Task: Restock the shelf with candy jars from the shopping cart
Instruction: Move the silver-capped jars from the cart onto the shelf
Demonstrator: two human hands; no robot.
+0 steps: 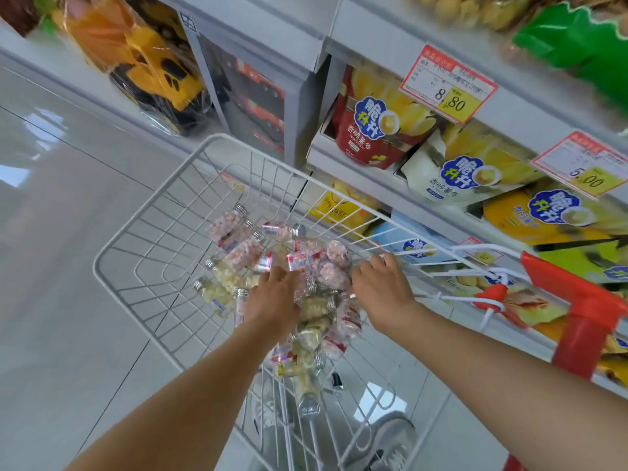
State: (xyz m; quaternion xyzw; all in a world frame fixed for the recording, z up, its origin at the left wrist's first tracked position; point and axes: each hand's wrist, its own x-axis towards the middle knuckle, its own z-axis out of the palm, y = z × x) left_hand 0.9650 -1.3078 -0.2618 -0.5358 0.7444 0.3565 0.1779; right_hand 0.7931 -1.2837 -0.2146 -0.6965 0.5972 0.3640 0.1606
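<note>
Several clear candy jars (238, 256) with silver caps, holding pink or yellow sweets, lie piled in the white wire shopping cart (142, 212). My left hand (272, 297) reaches into the pile, its fingers stretched onto a jar with a red and white label (299, 260). My right hand (382, 287) is over the right side of the pile, fingers loosely bent. Its thumb is beside a jar of pink sweets (334, 266), with no jar plainly in its grip. The shelf (373, 39) stands along the right.
Yellow and red snack bags (370, 130) fill the shelf rows behind price tags (448, 86). A yellow toy truck in plastic wrap (149, 69) sits on the far shelf. The cart's red handle (574, 300) is at right. Pale tiled floor spreads to the left.
</note>
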